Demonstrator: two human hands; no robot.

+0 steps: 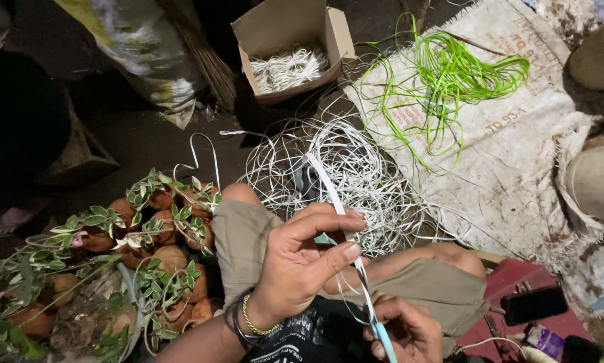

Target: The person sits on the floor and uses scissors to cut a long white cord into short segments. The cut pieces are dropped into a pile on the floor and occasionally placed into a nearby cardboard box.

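Nearest the camera, the right hand (409, 333) sits low at the bottom edge of the view, its grip pressed together on the lower end of a flat white strip (335, 195), where the strip turns pale blue. Just above it, the left hand (302, 259) pinches the same strip between thumb and forefinger, the other fingers curled beside; a gold bangle and dark bands circle that wrist. The strip runs taut from one hand up through the other and on toward the floor beyond the person's knees, which are covered by khaki shorts (248, 235).

To the left, touching the knee, stand clay pots (171, 259) overgrown with trailing green-and-white leaves. On the right lie a dark phone (534, 306) on a red surface.

Past the knees, a loose tangle of white strips (356, 175) lies on the dark floor, its right side spilling onto a worn woven sack (517, 154). Further along the sack lies a coil of bright green strips (460, 77). At the far side stands an open cardboard box (292, 44) holding bundled white strips, beside a broom (204, 57).
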